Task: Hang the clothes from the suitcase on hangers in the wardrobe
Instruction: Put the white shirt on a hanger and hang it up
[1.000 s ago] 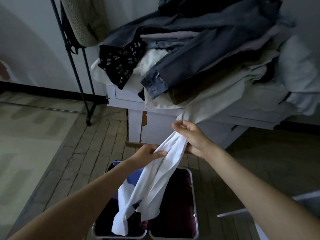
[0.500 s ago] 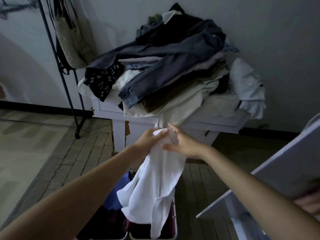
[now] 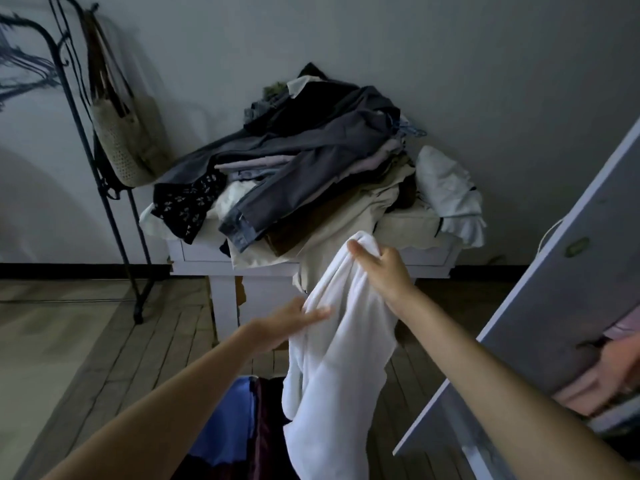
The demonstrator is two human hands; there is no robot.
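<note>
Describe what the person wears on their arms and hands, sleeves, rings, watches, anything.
Nothing shows on either arm. The left hand and right hand are bare, with no gloves, and no rings or watch can be made out in the dim light. Both forearms are uncovered as far as the frame edge, so any sleeves end above what the head view shows.

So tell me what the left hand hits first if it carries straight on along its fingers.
The white garment: the left hand's fingertips already touch its fold, pointing right.
</note>
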